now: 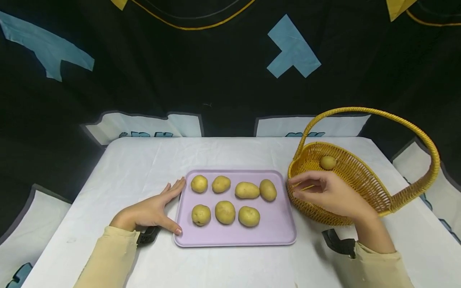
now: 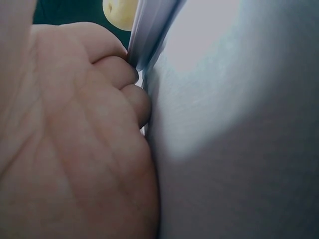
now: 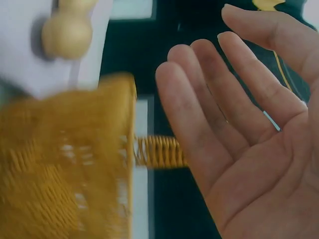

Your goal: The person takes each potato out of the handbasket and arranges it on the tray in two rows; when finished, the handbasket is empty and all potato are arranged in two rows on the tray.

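On the white table lies a lilac tray bearing several potatoes in two rows, among them a large potato and one at the right end. My left hand rests at the tray's left edge, thumb and fingertips touching the rim; in the left wrist view its palm lies beside that edge. Over the near left rim of a yellow wicker basket hovers my right hand, holding nothing. Its fingers are loosely bent and apart in the right wrist view. Inside the basket sits one potato.
The basket's tall arched handle rises above the table's right side. A dark curtain with pale blue patches hangs behind the table. Black wrist straps show at both cuffs.
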Motion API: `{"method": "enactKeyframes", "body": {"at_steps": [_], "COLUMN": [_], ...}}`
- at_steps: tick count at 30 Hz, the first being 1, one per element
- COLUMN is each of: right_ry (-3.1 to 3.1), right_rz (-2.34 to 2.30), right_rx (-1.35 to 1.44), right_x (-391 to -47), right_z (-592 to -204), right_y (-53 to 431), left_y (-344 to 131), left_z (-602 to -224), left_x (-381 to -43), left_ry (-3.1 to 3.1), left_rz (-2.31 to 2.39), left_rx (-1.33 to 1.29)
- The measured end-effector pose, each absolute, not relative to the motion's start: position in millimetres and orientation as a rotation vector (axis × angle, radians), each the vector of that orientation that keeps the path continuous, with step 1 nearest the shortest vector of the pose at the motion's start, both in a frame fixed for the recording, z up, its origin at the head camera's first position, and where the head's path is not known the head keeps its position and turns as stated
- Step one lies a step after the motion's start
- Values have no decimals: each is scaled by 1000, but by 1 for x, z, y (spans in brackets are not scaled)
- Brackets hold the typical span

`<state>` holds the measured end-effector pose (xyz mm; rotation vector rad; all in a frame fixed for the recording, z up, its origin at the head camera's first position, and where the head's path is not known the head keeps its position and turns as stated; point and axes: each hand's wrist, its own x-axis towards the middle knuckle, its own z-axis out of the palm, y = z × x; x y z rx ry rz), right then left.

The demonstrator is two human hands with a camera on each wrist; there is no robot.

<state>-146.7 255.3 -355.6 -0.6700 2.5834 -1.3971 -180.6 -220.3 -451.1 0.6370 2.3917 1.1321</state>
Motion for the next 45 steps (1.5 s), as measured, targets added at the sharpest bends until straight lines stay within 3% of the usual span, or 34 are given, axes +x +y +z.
{"method": "enactKeyframes", "body": {"at_steps": [10, 22, 45], "right_ry": [2666, 2709, 2722], "right_rz": [-965, -570, -559], "right_rx": [-521, -259, -166], "right_x": [-184, -238, -255], "right_z": [-326, -344, -378], "right_y": [297, 339, 342], "left_y": [-222, -223, -223], "left_z": [-447, -444, -448], "left_x": [-178, -181, -179], "left_ry": [2397, 2401, 2375], "left_rz": [1128, 1112, 1129], "left_rx": [653, 656, 645]}}
